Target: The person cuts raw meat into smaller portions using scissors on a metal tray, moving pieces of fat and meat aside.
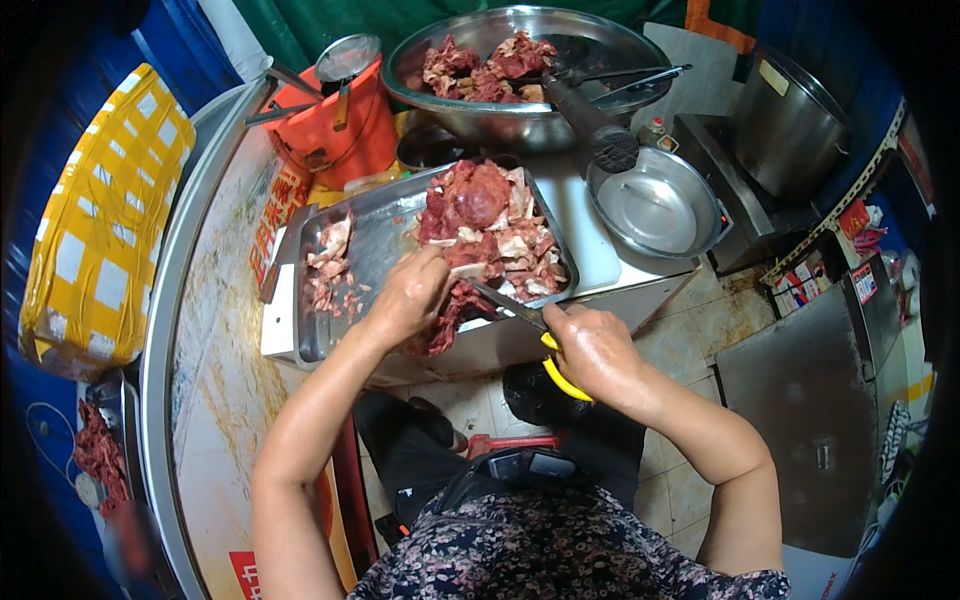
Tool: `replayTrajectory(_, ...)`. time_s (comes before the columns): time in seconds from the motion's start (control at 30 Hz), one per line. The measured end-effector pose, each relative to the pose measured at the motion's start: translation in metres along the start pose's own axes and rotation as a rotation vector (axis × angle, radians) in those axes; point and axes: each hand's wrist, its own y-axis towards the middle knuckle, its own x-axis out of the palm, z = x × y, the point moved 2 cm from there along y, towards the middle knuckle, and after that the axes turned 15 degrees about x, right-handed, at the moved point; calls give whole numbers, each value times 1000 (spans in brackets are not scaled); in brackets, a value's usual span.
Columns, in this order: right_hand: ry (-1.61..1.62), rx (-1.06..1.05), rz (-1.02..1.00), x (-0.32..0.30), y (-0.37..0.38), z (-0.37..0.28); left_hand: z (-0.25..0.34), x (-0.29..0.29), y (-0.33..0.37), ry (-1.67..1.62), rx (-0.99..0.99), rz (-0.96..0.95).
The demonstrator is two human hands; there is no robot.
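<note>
My left hand [412, 297] is closed on a piece of raw meat [445, 325] that hangs over the near rim of a metal tray [375, 235]. In my right hand [595, 345] is a pair of scissors [510, 305] with yellow handles. Their blades point up and left, against the meat beside my left fingers. A heap of red and pale raw meat [480, 200] fills the tray's right side. Small trimmed pieces of fat [332, 258] lie at the tray's left end. Part of the held piece is hidden behind my left hand.
Behind the tray stand a large steel basin [530, 125] of meat and an orange bucket [350, 135] with a strainer [347, 58]. At right are a smaller metal bowl [650, 205] and a tall pot [790, 125]. A yellow-taped box [105, 215] stands at far left.
</note>
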Motion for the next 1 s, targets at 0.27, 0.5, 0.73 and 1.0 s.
replayTrajectory(0.27, 92, 33, -44, 11, -4, -5, 5, 2, 4, 78, 16, -31)
replayTrajectory(0.5, 268, 122, -112, 21, 0, -12, 18, 7, 12, 223, 62, -26)
replayTrajectory(0.73, 273, 150, -138, 34, 11, -23, 37, 24, 18, 371, 149, 31)
replayTrajectory(1.0, -47, 79, -107, 11, -2, -8, 46, 19, 8, 386, 76, 66)
